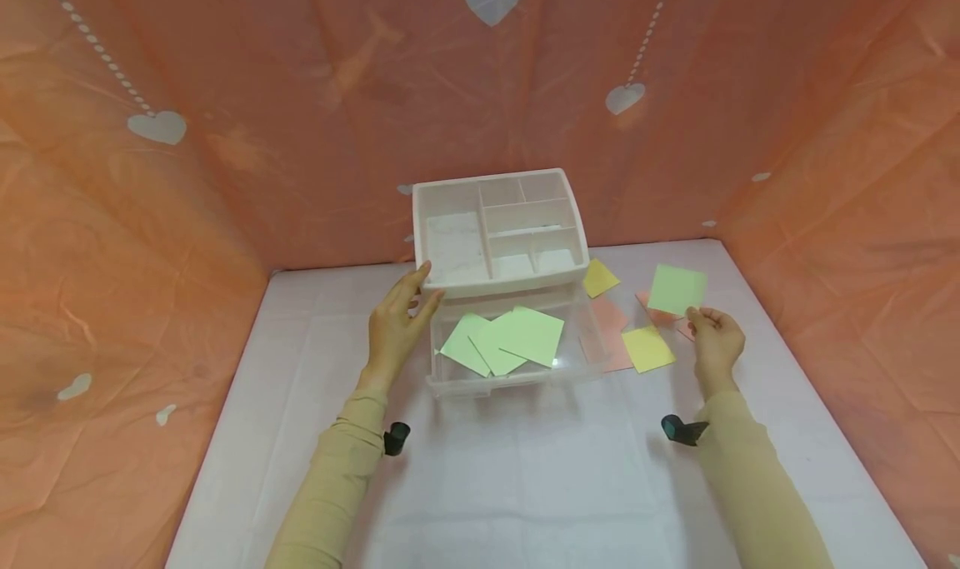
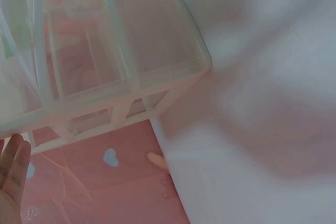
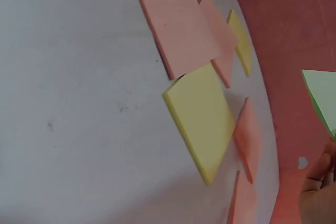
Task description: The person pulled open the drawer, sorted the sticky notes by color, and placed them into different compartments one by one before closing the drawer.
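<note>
A white organizer box (image 1: 501, 287) with a compartmented top stands at the back of the table, its clear drawer (image 1: 459, 388) pulled out in front. Several green sticky note pads (image 1: 532, 336) lie overlapping in the drawer. My left hand (image 1: 393, 327) rests on the organizer's front left corner, fingers (image 2: 16, 161) fairly straight. On the right, my right hand (image 1: 716, 344) pinches a green sticky note pad (image 1: 677, 290) by its lower edge, above the table. Below and beside it lie yellow sticky note pads (image 1: 648, 349) and pink ones (image 3: 176, 24).
Another yellow pad (image 1: 600, 278) lies against the organizer's right side. An orange curtain (image 1: 360, 94) with hearts encloses the white table (image 1: 525, 486) at the back and both sides. Dark wrist cameras (image 1: 682, 430) stick out from the sleeves.
</note>
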The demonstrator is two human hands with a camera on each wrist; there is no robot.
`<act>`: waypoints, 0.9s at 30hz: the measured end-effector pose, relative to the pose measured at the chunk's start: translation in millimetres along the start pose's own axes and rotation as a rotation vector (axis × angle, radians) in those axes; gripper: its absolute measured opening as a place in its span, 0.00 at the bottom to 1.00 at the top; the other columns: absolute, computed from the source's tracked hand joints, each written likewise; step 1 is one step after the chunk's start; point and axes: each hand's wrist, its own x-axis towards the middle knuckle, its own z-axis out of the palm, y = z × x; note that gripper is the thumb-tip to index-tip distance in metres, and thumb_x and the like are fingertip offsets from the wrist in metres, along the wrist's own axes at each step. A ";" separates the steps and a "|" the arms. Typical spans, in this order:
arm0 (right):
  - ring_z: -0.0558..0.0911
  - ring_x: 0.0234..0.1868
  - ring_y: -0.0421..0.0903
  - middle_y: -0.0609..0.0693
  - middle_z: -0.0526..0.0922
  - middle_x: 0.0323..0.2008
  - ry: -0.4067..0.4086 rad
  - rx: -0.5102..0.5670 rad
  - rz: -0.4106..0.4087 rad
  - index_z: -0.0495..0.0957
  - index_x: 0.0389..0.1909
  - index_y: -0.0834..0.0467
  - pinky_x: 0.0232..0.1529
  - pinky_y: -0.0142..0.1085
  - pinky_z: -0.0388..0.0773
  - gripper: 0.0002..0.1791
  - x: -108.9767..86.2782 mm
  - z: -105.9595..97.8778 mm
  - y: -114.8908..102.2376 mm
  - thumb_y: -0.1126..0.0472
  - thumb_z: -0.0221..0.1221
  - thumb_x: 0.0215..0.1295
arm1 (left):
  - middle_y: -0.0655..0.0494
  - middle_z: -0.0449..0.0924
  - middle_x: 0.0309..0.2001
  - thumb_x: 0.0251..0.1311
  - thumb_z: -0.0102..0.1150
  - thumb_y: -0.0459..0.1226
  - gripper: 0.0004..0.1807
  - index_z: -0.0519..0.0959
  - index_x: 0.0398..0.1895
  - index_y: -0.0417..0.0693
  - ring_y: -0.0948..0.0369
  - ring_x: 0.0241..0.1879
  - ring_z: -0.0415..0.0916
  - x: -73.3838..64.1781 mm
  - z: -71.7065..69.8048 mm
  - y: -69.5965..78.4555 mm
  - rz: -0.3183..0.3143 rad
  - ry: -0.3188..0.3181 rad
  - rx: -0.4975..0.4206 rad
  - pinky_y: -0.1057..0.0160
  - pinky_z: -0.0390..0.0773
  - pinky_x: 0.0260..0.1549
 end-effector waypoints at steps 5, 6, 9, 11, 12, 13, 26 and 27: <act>0.75 0.22 0.31 0.34 0.77 0.18 -0.014 0.039 -0.027 0.73 0.28 0.53 0.25 0.16 0.76 0.06 -8.6 1.8 -11.5 0.62 0.62 0.59 | 0.44 0.81 0.37 0.55 0.64 0.38 0.25 0.74 0.57 0.46 0.50 0.34 0.81 0.4 -0.3 0.5 0.007 0.004 0.002 0.54 0.87 0.31; 0.75 0.22 0.31 0.34 0.77 0.18 -0.014 0.052 -0.033 0.73 0.28 0.53 0.25 0.17 0.76 0.06 -10.2 2.5 -13.7 0.63 0.62 0.59 | 0.44 0.81 0.37 0.55 0.64 0.38 0.25 0.74 0.57 0.46 0.51 0.34 0.81 0.4 -0.5 0.7 0.008 0.004 0.002 0.54 0.87 0.31; 0.75 0.21 0.31 0.35 0.78 0.18 -0.019 0.078 -0.048 0.74 0.27 0.53 0.25 0.17 0.75 0.06 -14.7 4.1 -19.8 0.62 0.63 0.58 | 0.44 0.81 0.37 0.55 0.64 0.37 0.24 0.74 0.57 0.46 0.51 0.34 0.81 0.7 -0.5 1.1 0.014 0.006 0.002 0.55 0.87 0.31; 0.75 0.21 0.32 0.36 0.79 0.19 -0.027 0.094 -0.057 0.75 0.27 0.53 0.25 0.17 0.75 0.06 -17.8 4.9 -24.3 0.62 0.63 0.58 | 0.44 0.80 0.36 0.55 0.64 0.37 0.25 0.74 0.57 0.46 0.51 0.33 0.81 0.8 -0.3 1.0 0.014 0.006 0.003 0.55 0.87 0.30; 0.75 0.22 0.33 0.37 0.79 0.19 -0.034 0.109 -0.063 0.75 0.27 0.53 0.25 0.18 0.75 0.06 -19.5 5.2 -26.7 0.62 0.63 0.57 | 0.44 0.80 0.35 0.55 0.64 0.38 0.24 0.74 0.57 0.46 0.51 0.33 0.81 0.9 -0.3 1.0 0.014 0.007 0.004 0.55 0.87 0.30; 0.75 0.22 0.33 0.38 0.79 0.20 -0.039 0.124 -0.067 0.76 0.27 0.53 0.25 0.18 0.75 0.05 -21.1 5.5 -29.0 0.62 0.64 0.57 | 0.44 0.80 0.34 0.55 0.64 0.38 0.24 0.74 0.57 0.46 0.51 0.33 0.82 1.0 -0.2 1.0 0.015 0.007 0.006 0.55 0.87 0.30; 0.77 0.18 0.35 0.43 0.81 0.19 -0.127 0.307 -0.168 0.78 0.25 0.59 0.22 0.19 0.77 0.05 -48.7 11.7 -60.1 0.68 0.66 0.52 | 0.44 0.79 0.34 0.55 0.64 0.38 0.24 0.74 0.57 0.46 0.49 0.33 0.81 1.3 0.7 0.1 0.013 0.000 0.003 0.54 0.87 0.30; 0.77 0.18 0.36 0.44 0.81 0.19 -0.137 0.317 -0.176 0.78 0.25 0.60 0.22 0.20 0.78 0.05 -51.5 12.3 -62.4 0.69 0.66 0.52 | 0.44 0.79 0.33 0.55 0.64 0.38 0.24 0.74 0.57 0.46 0.49 0.33 0.81 1.3 0.6 0.2 0.013 0.001 0.001 0.54 0.87 0.30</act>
